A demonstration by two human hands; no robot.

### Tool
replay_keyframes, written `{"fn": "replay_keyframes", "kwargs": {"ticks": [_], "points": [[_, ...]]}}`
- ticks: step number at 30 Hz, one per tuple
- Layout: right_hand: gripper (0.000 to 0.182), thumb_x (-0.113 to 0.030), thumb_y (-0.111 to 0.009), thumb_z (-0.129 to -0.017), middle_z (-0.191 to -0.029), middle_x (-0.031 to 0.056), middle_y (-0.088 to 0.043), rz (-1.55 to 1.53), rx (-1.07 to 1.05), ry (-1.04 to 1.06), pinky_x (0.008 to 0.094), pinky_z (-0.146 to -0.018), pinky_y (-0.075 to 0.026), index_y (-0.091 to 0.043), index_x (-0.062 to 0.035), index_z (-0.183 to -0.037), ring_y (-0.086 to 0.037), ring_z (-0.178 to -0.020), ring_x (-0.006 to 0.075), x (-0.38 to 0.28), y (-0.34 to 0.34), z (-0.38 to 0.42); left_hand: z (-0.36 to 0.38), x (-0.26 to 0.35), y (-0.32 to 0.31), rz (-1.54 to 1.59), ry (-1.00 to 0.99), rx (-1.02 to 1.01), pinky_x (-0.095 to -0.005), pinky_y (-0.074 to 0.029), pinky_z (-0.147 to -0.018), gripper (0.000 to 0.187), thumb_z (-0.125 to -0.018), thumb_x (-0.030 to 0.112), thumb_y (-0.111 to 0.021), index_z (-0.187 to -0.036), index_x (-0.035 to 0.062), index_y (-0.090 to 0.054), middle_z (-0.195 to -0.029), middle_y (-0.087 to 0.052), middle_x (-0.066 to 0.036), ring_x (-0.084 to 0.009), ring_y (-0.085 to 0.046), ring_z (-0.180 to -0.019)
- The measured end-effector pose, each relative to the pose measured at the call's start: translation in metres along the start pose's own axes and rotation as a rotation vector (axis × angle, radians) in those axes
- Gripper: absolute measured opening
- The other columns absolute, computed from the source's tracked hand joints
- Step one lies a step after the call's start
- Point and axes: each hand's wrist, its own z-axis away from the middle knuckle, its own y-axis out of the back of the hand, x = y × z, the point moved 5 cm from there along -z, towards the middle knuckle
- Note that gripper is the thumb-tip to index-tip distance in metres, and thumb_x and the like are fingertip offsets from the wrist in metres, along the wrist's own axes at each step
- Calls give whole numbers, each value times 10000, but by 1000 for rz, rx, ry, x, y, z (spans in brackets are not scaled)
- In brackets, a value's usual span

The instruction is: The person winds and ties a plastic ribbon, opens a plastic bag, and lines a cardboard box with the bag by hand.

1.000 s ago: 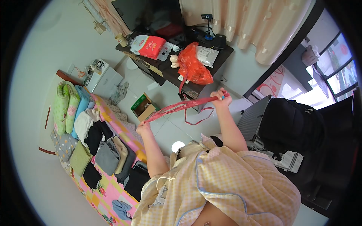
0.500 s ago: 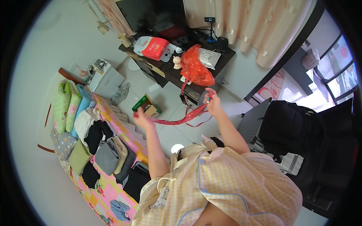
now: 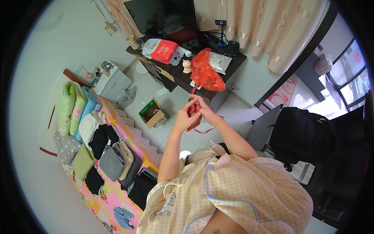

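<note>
My left hand (image 3: 184,116) and my right hand (image 3: 205,112) meet in front of me, fingers bent around a bunched dark red cloth item with thin straps (image 3: 193,124). Its exact kind does not show. One thin strap hangs in a loop below my right hand, and another runs up from the fingers across the front of a red plastic bag (image 3: 210,74). That bag lies on the dark TV cabinet (image 3: 230,68), beyond my hands. Part of the cloth is hidden by my fingers.
An open green box (image 3: 154,113) sits on the tiled floor. Folded clothes (image 3: 113,160) lie on the bed at left. A grey suitcase (image 3: 265,124) and a black backpack (image 3: 300,132) stand at right. A small figurine (image 3: 187,66) is on the cabinet.
My hands were apart with the red cloth stretched between them. They have come together, and the cloth is now gathered in a bunch between them.
</note>
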Motion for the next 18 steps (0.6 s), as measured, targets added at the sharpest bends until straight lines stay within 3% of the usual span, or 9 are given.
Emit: {"fn": "replay_keyframes", "kwargs": {"ticks": [4,7,10,12,13,14,15,16,18], "points": [[645,7,-359,-603,-1029,57,-404,-57,-63,22,236,-808,-336,-234,-123,-1222,-421,-936,128,8,9,-2,-2,2,-1,-101,23,-60,-242,-404,-547,348,-628,82,-565,-971,58,-513,-655,-538,-48,-100,-475,-563],[677,-7,-391,-576,-1041,69,-395,-143,-108,25,248,-818,-331,-226,-113,-1224,-420,-940,132,9,10,-4,-5,-17,2,-52,-70,76,-236,-397,-527,272,-631,59,-522,-902,32,-521,-610,-524,-51,-102,-469,-539],[624,-9,-410,-592,-1004,77,-432,-137,-106,42,243,-775,-360,-272,-72,-1198,-452,-897,141,3,4,-3,-6,-44,15,-79,7,136,-238,-398,-511,253,-631,45,-488,-880,16,-523,-578,-515,-52,-115,-477,-511],[522,-31,-440,-634,-919,71,-482,533,-94,-120,243,-701,-398,-334,-26,-1146,-494,-810,136,11,7,-3,-3,-44,12,-45,-12,197,-193,-368,-490,183,-698,18,-409,-845,-21,-509,-581,-507,-18,-62,-453,-535],[329,-78,-454,-703,-759,54,-525,455,-84,-106,249,-605,-422,-440,-2,-1023,-521,-686,131,19,9,-5,-1,-49,16,246,161,299,-190,-333,-459,138,-726,30,-407,-825,-9,-496,-550,-465,-5,-54,-410,-497],[329,-78,-454,-703,-759,54,-525,452,-83,-105,249,-605,-422,-440,-2,-1023,-521,-686,131,25,13,-7,2,-55,17,536,335,398,-187,-297,-428,100,-754,42,-405,-804,4,-483,-519,-423,8,-47,-367,-459],[249,-86,-450,-722,-706,49,-525,490,-56,-147,252,-576,-421,-467,-5,-957,-519,-642,127,28,16,-7,0,-54,18,765,295,441,-197,-229,-397,87,-809,98,-406,-764,35,-446,-502,-339,28,-48,-271,-417],[180,-94,-445,-740,-654,44,-525,529,-29,-189,255,-548,-421,-495,-8,-891,-518,-598,122,30,20,-7,-1,-57,19,763,295,439,-197,-229,-397,87,-809,98,-406,-764,35,-446,-502,-339,28,-48,-271,-417],[127,-113,-426,-771,-589,86,-525,594,31,-166,299,-511,-410,-503,-17,-800,-521,-542,183,35,25,-4,-5,-61,18,1108,249,422,-204,-237,-402,139,-831,162,-425,-759,43,-429,-534,-342,25,-52,-272,-433]]}}
